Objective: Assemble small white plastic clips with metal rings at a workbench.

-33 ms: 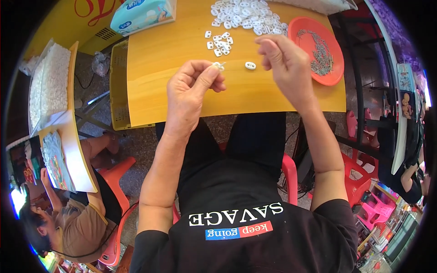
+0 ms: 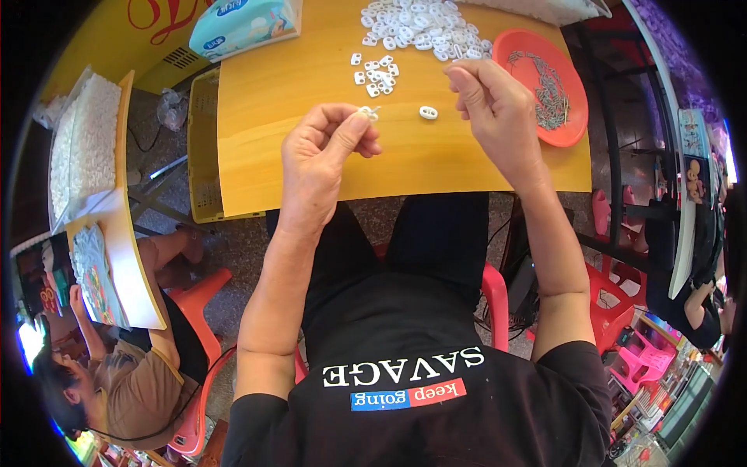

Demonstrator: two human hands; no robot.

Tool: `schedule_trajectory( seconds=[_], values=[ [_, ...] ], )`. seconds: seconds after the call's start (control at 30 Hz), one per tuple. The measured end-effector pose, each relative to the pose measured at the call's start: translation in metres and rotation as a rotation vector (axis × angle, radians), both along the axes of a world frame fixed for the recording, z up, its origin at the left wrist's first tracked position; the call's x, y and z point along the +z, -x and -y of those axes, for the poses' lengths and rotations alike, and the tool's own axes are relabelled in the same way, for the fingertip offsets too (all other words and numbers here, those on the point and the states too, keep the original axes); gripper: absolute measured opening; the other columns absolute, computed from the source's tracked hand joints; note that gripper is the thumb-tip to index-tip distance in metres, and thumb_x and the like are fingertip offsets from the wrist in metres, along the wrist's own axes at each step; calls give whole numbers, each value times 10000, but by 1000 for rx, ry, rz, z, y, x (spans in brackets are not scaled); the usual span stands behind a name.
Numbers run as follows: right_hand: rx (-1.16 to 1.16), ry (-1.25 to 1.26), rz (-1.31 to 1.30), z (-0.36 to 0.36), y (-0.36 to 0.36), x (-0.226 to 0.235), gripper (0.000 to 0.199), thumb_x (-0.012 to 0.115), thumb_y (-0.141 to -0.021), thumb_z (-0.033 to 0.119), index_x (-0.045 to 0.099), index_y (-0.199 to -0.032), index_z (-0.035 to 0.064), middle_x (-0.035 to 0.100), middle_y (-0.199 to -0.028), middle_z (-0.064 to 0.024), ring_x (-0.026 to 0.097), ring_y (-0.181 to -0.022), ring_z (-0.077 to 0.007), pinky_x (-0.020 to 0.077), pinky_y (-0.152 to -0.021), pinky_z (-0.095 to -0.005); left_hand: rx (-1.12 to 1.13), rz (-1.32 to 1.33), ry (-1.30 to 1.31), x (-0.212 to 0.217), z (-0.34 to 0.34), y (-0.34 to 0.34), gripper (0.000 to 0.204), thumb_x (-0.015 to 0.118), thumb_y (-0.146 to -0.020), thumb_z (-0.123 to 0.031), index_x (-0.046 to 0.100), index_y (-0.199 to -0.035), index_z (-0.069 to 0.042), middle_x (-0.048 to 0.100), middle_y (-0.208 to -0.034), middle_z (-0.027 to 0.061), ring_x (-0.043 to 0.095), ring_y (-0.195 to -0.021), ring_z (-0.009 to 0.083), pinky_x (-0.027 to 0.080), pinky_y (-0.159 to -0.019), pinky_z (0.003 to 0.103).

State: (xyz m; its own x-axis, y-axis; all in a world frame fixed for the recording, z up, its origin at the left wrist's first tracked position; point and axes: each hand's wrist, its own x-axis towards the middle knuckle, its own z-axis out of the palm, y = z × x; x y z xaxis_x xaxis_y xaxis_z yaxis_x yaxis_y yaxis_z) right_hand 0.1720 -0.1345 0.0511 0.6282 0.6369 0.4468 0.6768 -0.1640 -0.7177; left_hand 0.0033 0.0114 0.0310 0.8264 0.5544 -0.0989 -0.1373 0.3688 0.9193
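My left hand (image 2: 319, 159) pinches a small white plastic piece (image 2: 369, 114) between thumb and forefinger, just above the table; a thin light bit juts from it. To the right, my right hand (image 2: 504, 117) is raised with thumb and forefinger pressed together; anything between them is too small to make out. Between my hands lies a single oval white two-hole piece (image 2: 428, 113). Beyond it sit a small cluster of white pieces (image 2: 381, 79) and a large heap of them (image 2: 424, 27). Thin metal pieces (image 2: 548, 97) lie in a red plate (image 2: 573, 128) beside my right hand.
The yellow table (image 2: 303, 179) ends in front of my lap. A tissue pack (image 2: 249, 29) stands at its far left corner. A yellow crate (image 2: 204, 148) is beside the table. At far left a person (image 2: 132, 381) sits at another table, with a red chair (image 2: 204, 311) there.
My left hand has shifted slightly left with the white piece. My right hand has moved a little to the right, nearer the red plate. The loose pieces stay in place.
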Motion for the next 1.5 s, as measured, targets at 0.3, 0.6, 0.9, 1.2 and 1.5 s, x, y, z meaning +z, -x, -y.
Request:
schedule_trajectory(
  seconds=[0.3,0.6,0.9,1.2,1.5],
  values=[
    [34,330,297,7,12,-28,171,691,-865,209,675,-961,68,631,-863,-107,648,-731,-313,513,-613,-416,-23,-15,-6,-9,-1,6,129,621,-957,-109,609,-1023,2,666,-857,84,635,-753,149,508,-725,277],
    [39,306,220,3,16,-25,117,682,-858,159,618,-891,66,627,-857,-91,641,-726,-303,503,-613,-401,-37,-1,-33,-6,10,2,109,618,-958,-91,610,-972,17,654,-825,63,627,-720,120,511,-690,246],
    [87,91,-199,4,20,-19,188,655,-906,113,674,-1080,44,612,-828,-50,592,-707,-148,496,-634,-282,-44,-31,-45,-7,10,-1,116,617,-960,-100,611,-969,15,651,-824,59,625,-724,116,511,-696,247],
    [111,-422,-1104,-14,32,-18,169,690,-912,121,657,-1028,2,684,-925,-52,636,-803,-104,530,-744,-253,59,109,-21,-9,29,-9,124,574,-982,-102,570,-1071,-15,644,-1091,121,627,-899,155,497,-786,273],
    [113,-402,-1028,-13,47,-24,177,682,-927,161,655,-1027,18,690,-942,-57,643,-851,-106,530,-754,-256,81,116,-94,-11,33,-13,112,575,-979,-93,586,-1058,-14,624,-1158,111,607,-939,151,486,-790,271]
  ],
)
